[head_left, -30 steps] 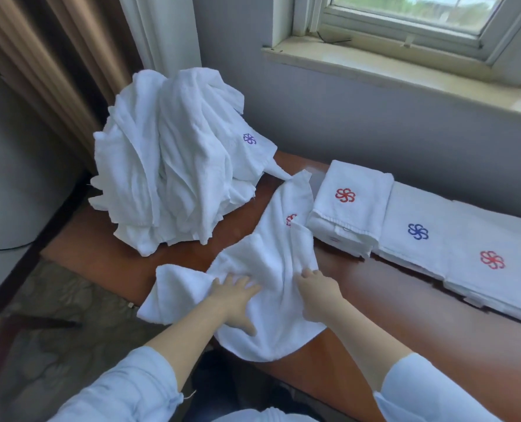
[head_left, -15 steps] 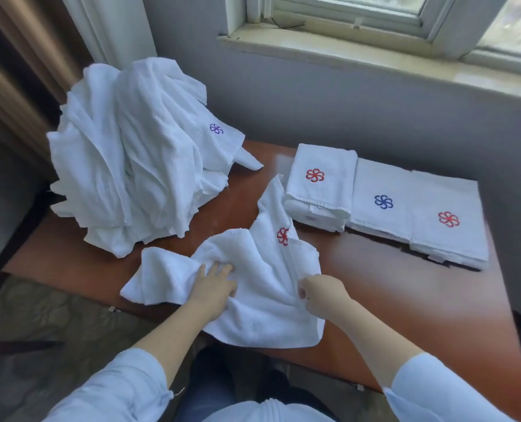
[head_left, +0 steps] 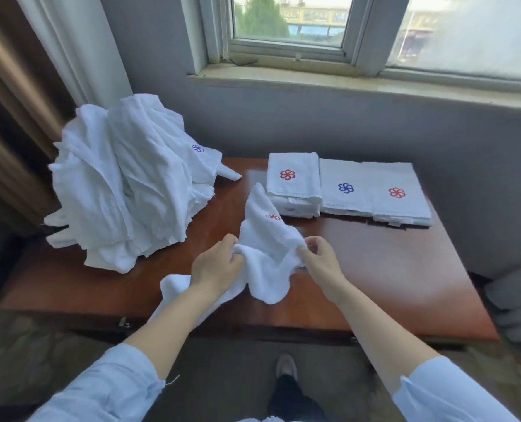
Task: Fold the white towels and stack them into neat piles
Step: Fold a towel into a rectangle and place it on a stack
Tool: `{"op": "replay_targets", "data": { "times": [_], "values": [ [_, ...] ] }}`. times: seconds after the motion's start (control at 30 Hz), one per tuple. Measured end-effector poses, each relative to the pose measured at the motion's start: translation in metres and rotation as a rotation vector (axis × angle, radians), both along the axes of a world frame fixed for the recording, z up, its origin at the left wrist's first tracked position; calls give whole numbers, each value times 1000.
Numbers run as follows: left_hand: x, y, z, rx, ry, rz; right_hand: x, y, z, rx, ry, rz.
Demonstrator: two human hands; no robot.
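A crumpled white towel [head_left: 263,239] with a red flower mark hangs bunched above the wooden table [head_left: 390,269]. My left hand [head_left: 215,264] grips its upper edge on the left. My right hand [head_left: 321,260] pinches the same edge on the right. One towel end droops past the table's front edge under my left forearm. A big heap of unfolded white towels [head_left: 125,184] sits at the table's left. Three folded piles stand in a row at the back: a red-flower pile [head_left: 292,184], a blue-flower pile [head_left: 344,190], another red-flower pile [head_left: 397,193].
A grey wall and a window sill [head_left: 344,83] rise just behind the table. Curtains [head_left: 40,71] hang at the left behind the heap. Grey cushions [head_left: 514,306] lie on the floor at the right. My shoe [head_left: 286,367] shows below the table's front edge.
The towel lay spread flat under both hands; now both hands have gathered its edge and lifted it off the table, bunching it. The camera has tilted up.
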State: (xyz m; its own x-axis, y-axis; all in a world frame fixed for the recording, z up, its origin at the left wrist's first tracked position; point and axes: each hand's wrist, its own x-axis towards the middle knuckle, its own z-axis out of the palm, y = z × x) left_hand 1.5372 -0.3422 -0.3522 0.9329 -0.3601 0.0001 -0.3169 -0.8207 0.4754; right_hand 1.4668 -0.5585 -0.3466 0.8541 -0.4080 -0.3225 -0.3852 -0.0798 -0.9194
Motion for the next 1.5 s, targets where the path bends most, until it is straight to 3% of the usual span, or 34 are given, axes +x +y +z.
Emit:
{"op": "replay_targets", "data": {
  "times": [0.2,0.33,0.47,0.6,0.73,0.87,0.97,1.03,1.13,1.3,1.43,1.5],
  "values": [
    [-32,8,54,-243,-221,-54,-42,42,71,224,-329,-141],
    [-47,12,82,-336,-282,-83,-68,64,106,241,-535,-225],
    [-53,16,100,-338,-345,-105,-82,80,124,-10,-716,-421],
    [-52,19,108,-311,-375,-98,-83,87,132,-193,-834,-477],
    [-35,19,98,-192,-326,-27,-66,73,116,-266,-718,-562],
    [-3,19,74,-41,-241,32,-38,38,85,-145,-488,-725],
    [27,14,51,32,-166,91,-9,13,60,-87,-351,-723],
    [46,8,37,100,-95,132,12,-1,46,-64,-264,-626],
    [73,-14,21,165,-41,150,47,-22,25,-28,-81,-271],
    [79,-72,-19,16,202,-126,77,-59,-24,-268,252,236],
    [59,-113,-57,125,392,-341,63,-83,-54,-407,258,262],
    [52,-125,-70,160,435,-347,58,-96,-64,-371,294,224]
  ]
}}
